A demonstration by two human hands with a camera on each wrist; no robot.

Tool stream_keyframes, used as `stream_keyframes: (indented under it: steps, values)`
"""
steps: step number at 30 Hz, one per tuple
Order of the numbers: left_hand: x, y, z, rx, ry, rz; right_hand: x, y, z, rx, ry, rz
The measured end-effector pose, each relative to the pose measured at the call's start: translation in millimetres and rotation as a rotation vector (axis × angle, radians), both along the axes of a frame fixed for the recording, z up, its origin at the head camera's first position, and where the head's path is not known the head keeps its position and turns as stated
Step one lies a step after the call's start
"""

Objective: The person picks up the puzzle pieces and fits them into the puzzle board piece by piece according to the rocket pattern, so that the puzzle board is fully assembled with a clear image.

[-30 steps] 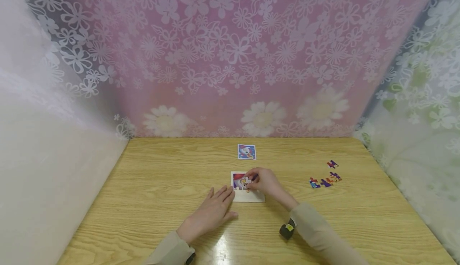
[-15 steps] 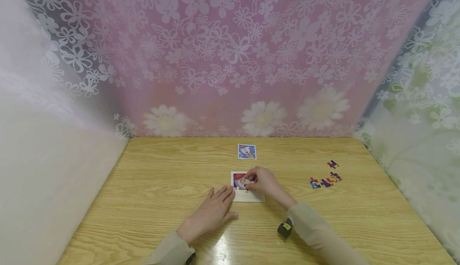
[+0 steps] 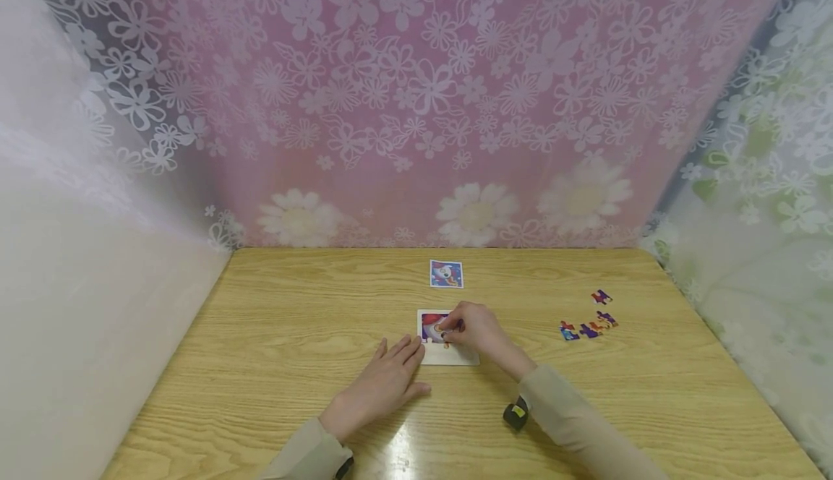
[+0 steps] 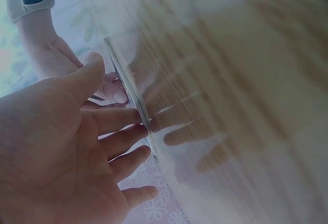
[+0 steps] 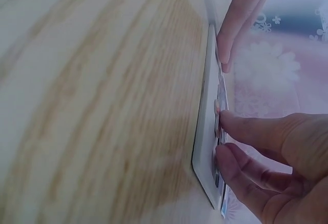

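Observation:
A white puzzle board point(image 3: 449, 356) lies mid-table, its far part covered by joined pieces with a red and purple picture point(image 3: 431, 327). My left hand point(image 3: 382, 382) lies flat with straight fingers, the fingertips touching the board's left edge; the left wrist view shows the same fingers point(image 4: 123, 165) spread along that edge. Over the board's right half, my right hand point(image 3: 480, 332) bends its thumb and fingers onto a puzzle piece point(image 5: 217, 119) at the assembled picture. That piece is mostly hidden by the fingers in the head view.
Several loose puzzle pieces point(image 3: 589, 331) lie to the right on the wooden table point(image 3: 293, 306), one piece point(image 3: 601, 297) farther back. Behind the board is a small picture card point(image 3: 446, 274). Flowered curtains point(image 3: 416, 104) enclose the table's back and sides.
The right hand's piece was lifted and tilted a second ago; now it lies lower against the other pieces, with the fingers slightly shifted. The left hand has not moved.

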State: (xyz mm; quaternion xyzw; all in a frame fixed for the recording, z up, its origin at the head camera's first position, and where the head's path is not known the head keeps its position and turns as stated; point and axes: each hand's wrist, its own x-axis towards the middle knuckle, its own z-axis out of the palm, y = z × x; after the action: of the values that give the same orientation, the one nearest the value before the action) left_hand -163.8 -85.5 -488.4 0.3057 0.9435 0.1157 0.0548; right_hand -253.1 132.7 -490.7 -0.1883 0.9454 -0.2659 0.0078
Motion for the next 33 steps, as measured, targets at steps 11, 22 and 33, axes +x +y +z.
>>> stream_keyframes:
  steps: [11, 22, 33]
  values:
    - [1.0, 0.5, 1.9, -0.005, -0.005, -0.002, -1.1, 1.4, 5.8, 0.073, -0.018, -0.02]
    - [0.8, 0.0, 1.0, -0.005, -0.003, -0.001, -0.4, 2.9, 7.7, 0.1, 0.0, 0.032]
    - [2.0, 0.7, 3.0, -0.007, -0.004, 0.003, -3.8, 5.4, 6.7, 0.098, 0.005, 0.05]
